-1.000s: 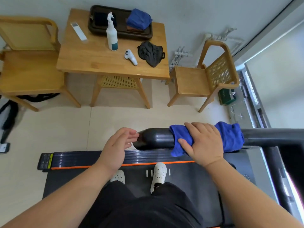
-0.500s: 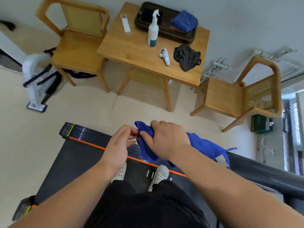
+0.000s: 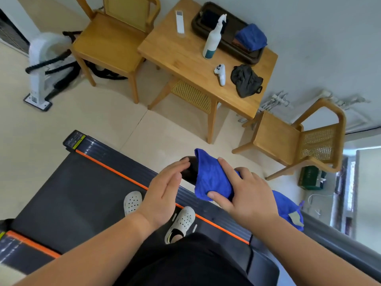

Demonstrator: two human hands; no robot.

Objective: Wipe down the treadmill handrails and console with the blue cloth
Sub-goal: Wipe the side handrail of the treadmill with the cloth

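The blue cloth (image 3: 212, 178) is wrapped over the rounded end of the black treadmill handrail (image 3: 188, 169). My right hand (image 3: 245, 193) grips the cloth around the rail, thumb underneath and fingers over the top. A loose tail of the cloth hangs behind my right wrist, further along the rail. My left hand (image 3: 165, 188) is flat, with straight fingers, its fingertips touching the bare tip of the handrail just left of the cloth. The console is out of view.
The treadmill belt (image 3: 68, 195) with its orange stripe lies under my feet. Beyond stand a wooden table (image 3: 185, 56) with a spray bottle (image 3: 212, 40), a dark tray (image 3: 224, 44) holding another blue cloth, and two wooden chairs (image 3: 288, 141).
My right hand has slid the cloth from the middle of the rail to its end. My left hand has left the cloth's edge and now lies flat at the rail tip. The view has swung left.
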